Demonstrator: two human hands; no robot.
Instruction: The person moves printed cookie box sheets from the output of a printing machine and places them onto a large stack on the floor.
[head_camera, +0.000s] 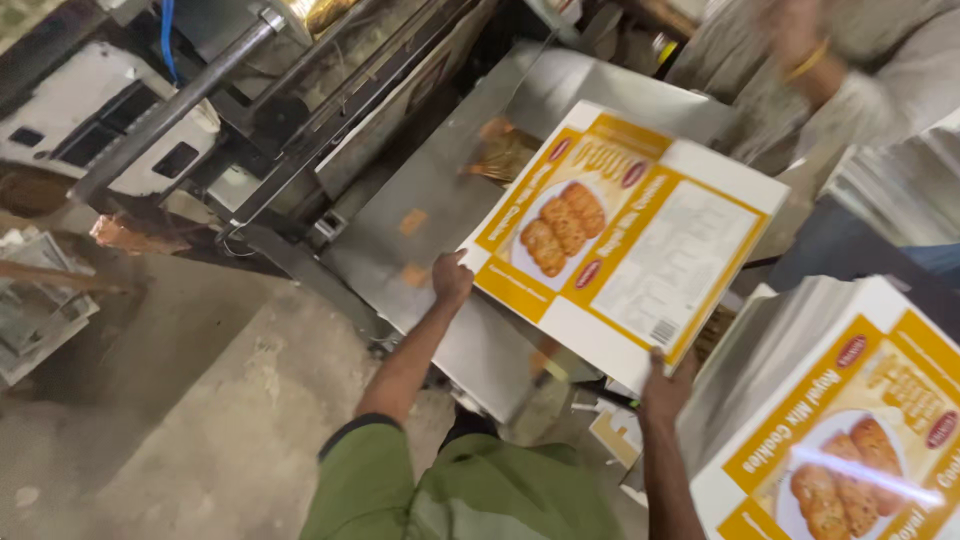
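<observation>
I hold a flat, unfolded cardboard carton (630, 240), white and orange with a picture of biscuits, over a steel chute. My left hand (450, 277) grips its left edge. At the carton's lower right corner my right hand (668, 385) pinches the edge from below. The carton is tilted, its printed face up. A tall stack of the same flat cartons (830, 420) stands at the lower right, close to my right forearm.
A steel sloping tray (440, 200) of a packing machine lies under the carton, with a few golden wrapped packs (500, 150) on it. Machine rollers and frame (200, 90) fill the upper left. Another person's arm with a bangle (810, 55) is at the top right. Concrete floor (200, 400) lies at the lower left.
</observation>
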